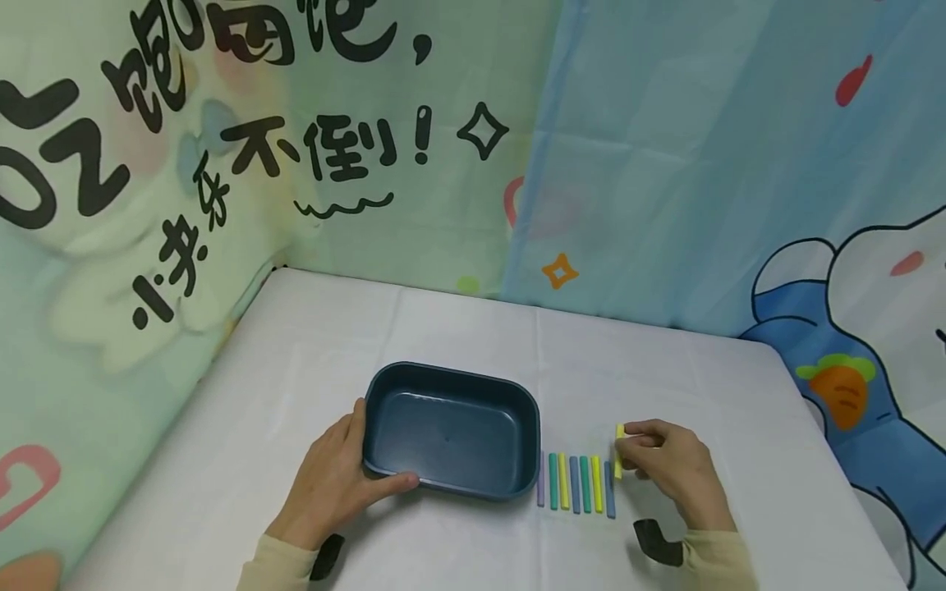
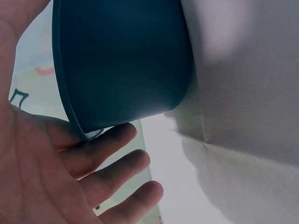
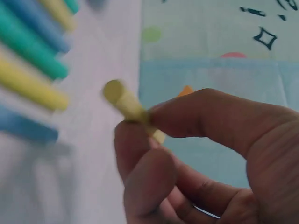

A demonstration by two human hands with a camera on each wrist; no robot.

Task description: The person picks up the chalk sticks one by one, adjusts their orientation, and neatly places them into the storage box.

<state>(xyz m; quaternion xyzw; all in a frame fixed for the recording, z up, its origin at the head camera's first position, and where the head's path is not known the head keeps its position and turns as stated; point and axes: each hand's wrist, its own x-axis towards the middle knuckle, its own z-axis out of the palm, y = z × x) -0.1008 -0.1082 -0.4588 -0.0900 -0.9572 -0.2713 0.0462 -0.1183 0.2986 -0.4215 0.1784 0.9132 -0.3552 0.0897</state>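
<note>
Pinching yellow stick (image 1: 619, 432) between thumb and fingers: right hand (image 1: 671, 464), just beside right end of row. Seven other sticks (image 1: 574, 486) lie side by side on white-covered bench (image 1: 458, 546): purple, green, yellow, blue, green, yellow, blue. Left hand (image 1: 336, 472) spread at near left corner of dark blue tub (image 1: 447, 443), thumb on near side, fingers against left side. Tub sits just beside purple end. Hands well apart.
</note>
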